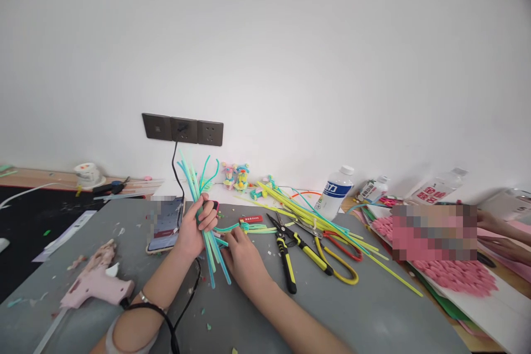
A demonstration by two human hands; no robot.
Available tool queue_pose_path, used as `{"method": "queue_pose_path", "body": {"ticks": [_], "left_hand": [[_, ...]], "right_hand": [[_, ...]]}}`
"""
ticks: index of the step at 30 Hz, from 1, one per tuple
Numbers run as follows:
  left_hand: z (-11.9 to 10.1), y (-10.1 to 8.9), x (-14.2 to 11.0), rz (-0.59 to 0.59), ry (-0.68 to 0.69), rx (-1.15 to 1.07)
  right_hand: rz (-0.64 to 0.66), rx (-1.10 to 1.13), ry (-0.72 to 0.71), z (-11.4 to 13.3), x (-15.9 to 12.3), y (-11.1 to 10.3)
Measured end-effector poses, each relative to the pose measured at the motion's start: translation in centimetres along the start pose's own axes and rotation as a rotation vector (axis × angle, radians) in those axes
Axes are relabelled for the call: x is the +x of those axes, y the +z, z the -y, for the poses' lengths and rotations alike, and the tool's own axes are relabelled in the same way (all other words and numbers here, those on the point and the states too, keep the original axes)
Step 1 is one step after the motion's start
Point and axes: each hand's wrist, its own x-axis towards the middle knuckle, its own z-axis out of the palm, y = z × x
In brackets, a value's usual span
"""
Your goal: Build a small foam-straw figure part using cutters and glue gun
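My left hand [201, 218] is wrapped round an upright bundle of blue and pale green pipe cleaners [191, 182]; their lower ends splay out below the fist. Two teal stems curve away from the bundle's top. Close beside it, my right hand [239, 251] has its fingers pressed together at a short teal stem end by the bundle, the fingertips partly hidden. Just beyond that hand lie more teal and green pipe cleaners [259, 228] and a red-labelled strip [251, 219]. To its right rest black-and-yellow pliers [286, 260] with their handles spread.
Scissors [340, 260] with red and yellow handles lie beside yellow pipe cleaners [298, 211]. A bottle [334, 193] stands behind. Left are a phone [168, 224], a pink glue gun [97, 285] and a black cable [188, 301]. Another person's hands [500, 235] are far right near pink craftwork [460, 276].
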Motion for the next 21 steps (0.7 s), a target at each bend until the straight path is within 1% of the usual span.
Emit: {"method": "queue_pose_path", "body": {"ticks": [2, 5, 8, 12, 17, 19, 21], "left_hand": [[0.0, -0.1, 0.0, 0.005, 0.001, -0.003], [0.0, -0.2, 0.1, 0.013, -0.003, -0.004], [-0.1, -0.2, 0.2, 0.013, -0.008, -0.011], [-0.3, -0.3, 0.2, 0.007, -0.003, -0.045], [-0.6, -0.2, 0.1, 0.014, -0.001, -0.085], [-0.7, -0.1, 0.1, 0.008, 0.001, -0.093], [-0.8, 0.0, 0.1, -0.006, 0.005, -0.097]], "right_hand": [[0.002, 0.027, -0.016, 0.1, 0.2, 0.0], [0.010, 0.029, 0.004, 0.6, 0.7, 0.2], [0.044, 0.037, 0.005, 1.3, 1.5, 0.5], [0.057, 0.182, 0.030, 1.3, 2.2, 0.5], [0.059, 0.343, 0.068, -0.1, 2.8, -1.3], [0.012, 0.394, 0.071, -0.9, 3.7, -2.3], [-0.062, 0.381, 0.070, -1.7, 5.0, -3.2]]}}
